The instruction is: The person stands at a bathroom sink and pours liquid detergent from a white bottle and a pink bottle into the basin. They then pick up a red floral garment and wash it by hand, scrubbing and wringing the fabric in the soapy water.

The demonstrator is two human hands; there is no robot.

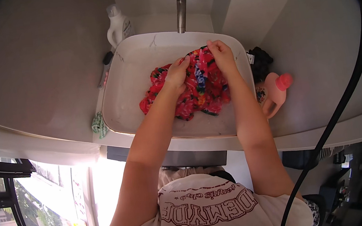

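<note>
A red floral garment [189, 105] lies bunched in a white marbled washbasin [118, 91], its folds spread over the middle and right of the bowl. My left hand [178, 74] is closed on the cloth near its upper middle, thumb on top. My right hand [222, 57] pinches the garment's upper right edge, close to the basin's far right side. Between the two hands a stretch of the fabric is raised. The rest of the cloth sits low in the basin; how much water is there I cannot tell.
A metal faucet [181, 12] rises behind the basin. At the back left stands a white jug [118, 27], with a dark-handled brush [105, 68] below it and a green checked cloth [99, 125] nearer. On the right are a pink bottle [276, 91] and black fabric [262, 60].
</note>
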